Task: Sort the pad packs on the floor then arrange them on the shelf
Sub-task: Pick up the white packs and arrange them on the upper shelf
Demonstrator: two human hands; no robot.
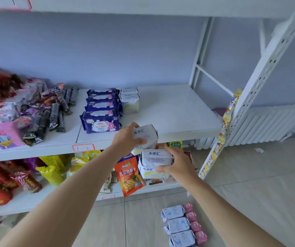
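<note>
My left hand (125,139) grips a white ABC pad pack (147,134) at the front edge of the middle shelf (175,111). Just below it, my right hand (178,164) holds another white ABC pack (156,157), with a further ABC pack (150,172) under it. On the shelf stands a row of dark blue pad packs (101,108), and white ABC packs (129,100) stand to their right. Several white and pink pad packs (180,224) lie in a row on the floor at lower right.
Snack packets (27,107) crowd the left of the middle shelf. The lower shelf holds yellow bags (52,171) and an orange chip bag (128,175). A white slotted upright (261,72) with a hanging snack strip (223,129) stands on the right, and a radiator (268,125) sits behind it.
</note>
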